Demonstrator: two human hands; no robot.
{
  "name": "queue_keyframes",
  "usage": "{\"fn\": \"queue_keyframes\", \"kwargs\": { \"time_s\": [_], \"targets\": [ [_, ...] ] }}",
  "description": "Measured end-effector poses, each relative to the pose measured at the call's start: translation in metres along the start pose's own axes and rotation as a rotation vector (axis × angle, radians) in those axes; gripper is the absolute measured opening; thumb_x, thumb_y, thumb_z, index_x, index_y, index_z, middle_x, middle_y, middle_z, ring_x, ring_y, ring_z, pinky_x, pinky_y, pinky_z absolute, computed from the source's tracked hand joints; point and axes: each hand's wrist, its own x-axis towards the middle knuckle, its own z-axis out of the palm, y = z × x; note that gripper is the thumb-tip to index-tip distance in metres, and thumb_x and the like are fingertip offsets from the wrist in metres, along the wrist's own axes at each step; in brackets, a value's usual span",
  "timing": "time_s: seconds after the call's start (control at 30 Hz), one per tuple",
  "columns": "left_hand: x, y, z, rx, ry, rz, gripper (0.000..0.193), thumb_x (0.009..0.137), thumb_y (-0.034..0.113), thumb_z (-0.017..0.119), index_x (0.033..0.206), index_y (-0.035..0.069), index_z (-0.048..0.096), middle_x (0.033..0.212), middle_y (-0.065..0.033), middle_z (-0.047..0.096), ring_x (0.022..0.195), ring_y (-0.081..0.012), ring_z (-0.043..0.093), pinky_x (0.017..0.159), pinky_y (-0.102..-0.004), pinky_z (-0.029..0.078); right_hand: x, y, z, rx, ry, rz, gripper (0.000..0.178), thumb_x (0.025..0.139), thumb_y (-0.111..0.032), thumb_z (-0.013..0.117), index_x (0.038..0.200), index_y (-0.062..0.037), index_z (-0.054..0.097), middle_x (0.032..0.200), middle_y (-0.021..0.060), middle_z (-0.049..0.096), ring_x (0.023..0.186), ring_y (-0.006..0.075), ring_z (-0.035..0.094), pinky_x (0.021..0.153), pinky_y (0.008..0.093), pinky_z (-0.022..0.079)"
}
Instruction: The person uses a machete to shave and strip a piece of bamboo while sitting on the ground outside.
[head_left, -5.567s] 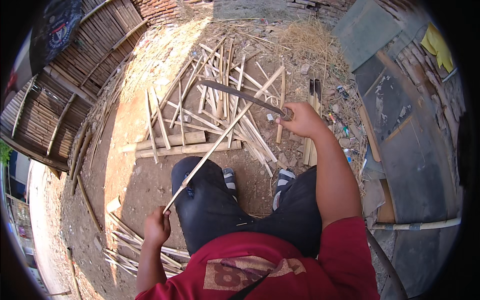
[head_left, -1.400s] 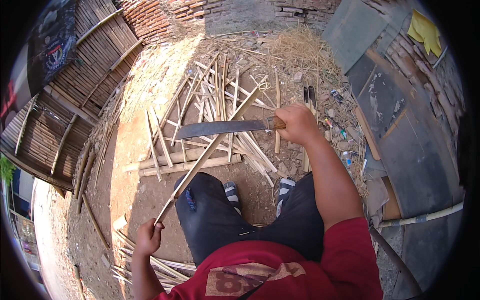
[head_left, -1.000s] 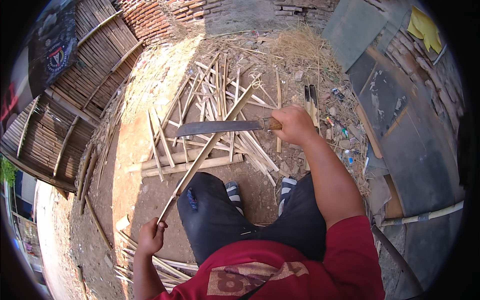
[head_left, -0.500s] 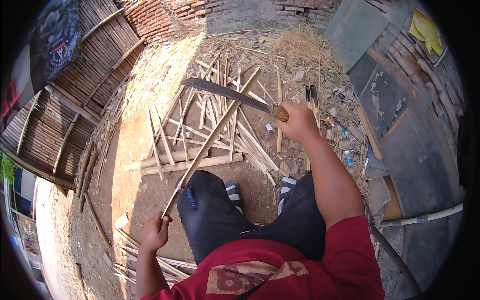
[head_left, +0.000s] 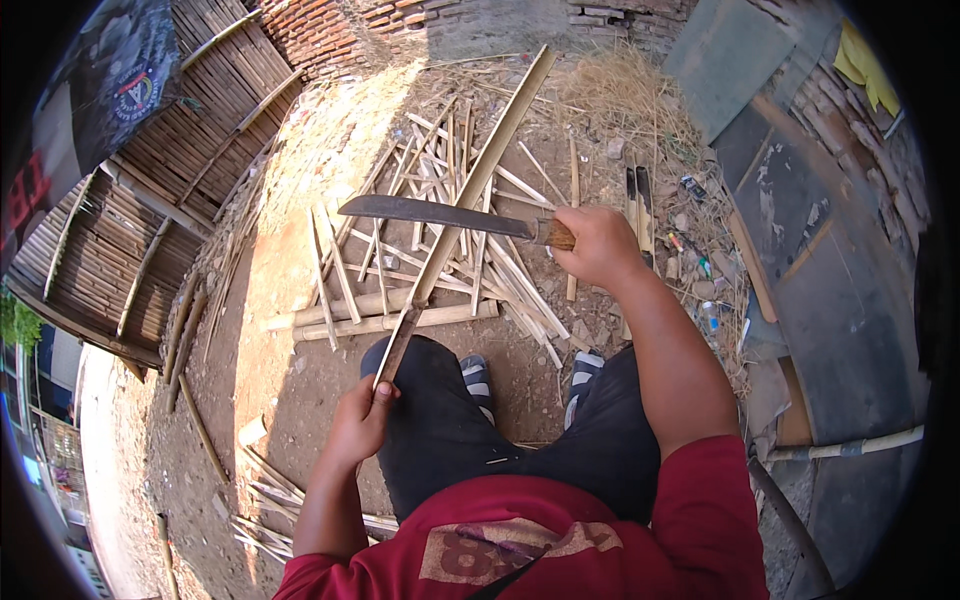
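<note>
My left hand grips the near end of a long split bamboo strip, which slants up and away over my knees toward the far wall. My right hand is closed on the wooden handle of a long machete. Its dark blade points left and lies across the strip at about its middle. I sit on the dirt in dark trousers, with striped sandals showing between my knees.
A heap of cut bamboo slats covers the ground ahead, with two thicker poles lying crosswise. A woven bamboo fence stands at the left, a brick wall behind it, and dry straw beyond. Boards and litter lie at the right.
The machete blade has swung from level to raised and now rests across the strip. My left hand has moved up and right, pushing the strip farther away and more upright.
</note>
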Motion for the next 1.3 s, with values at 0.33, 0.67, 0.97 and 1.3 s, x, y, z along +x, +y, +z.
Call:
{"fn": "queue_keyframes", "kwargs": {
  "time_s": [0.33,0.67,0.97,1.3],
  "targets": [
    [0.016,0.024,0.013,0.347,0.181,0.082,0.032,0.108,0.027,0.05,0.101,0.0,0.065,0.078,-0.0232,0.066,0.074,-0.0404,0.067,0.068,-0.0456,0.05,0.002,-0.009,0.018,0.076,-0.147,0.064,0.027,0.073,-0.022,0.078,0.09,-0.0054,0.066,0.078,0.0174,0.067,0.078,0.0397,0.068,0.07,0.0481,0.053],
    [0.017,0.017,0.013,0.339,0.141,0.105,0.025,0.105,0.022,0.054,0.095,0.001,0.065,0.078,-0.0262,0.066,0.076,-0.0481,0.064,0.065,-0.0519,0.048,0.004,-0.008,0.015,-0.032,-0.229,0.156,0.02,0.074,-0.022,0.074,0.086,-0.0086,0.064,0.082,0.0156,0.068,0.08,0.0396,0.067,0.072,0.0504,0.053],
    [0.003,0.008,0.0,0.321,0.124,0.092,0.027,0.106,0.023,0.053,0.098,0.001,0.066,0.078,-0.0248,0.066,0.077,-0.0455,0.066,0.068,-0.049,0.05,0.004,0.005,0.008,-0.072,-0.217,0.168,0.017,0.074,-0.02,0.074,0.083,-0.0086,0.064,0.076,0.0153,0.067,0.079,0.0381,0.068,0.072,0.0493,0.054],
    [-0.005,-0.002,-0.005,0.293,0.122,0.079,0.022,0.105,0.019,0.054,0.098,0.001,0.066,0.08,-0.0256,0.067,0.078,-0.0474,0.066,0.067,-0.0494,0.05,0.003,0.015,0.005,-0.062,-0.179,0.212,0.02,0.074,-0.019,0.076,0.086,-0.0079,0.064,0.076,0.0148,0.068,0.076,0.0383,0.068,0.071,0.0488,0.054]
  ]
}}
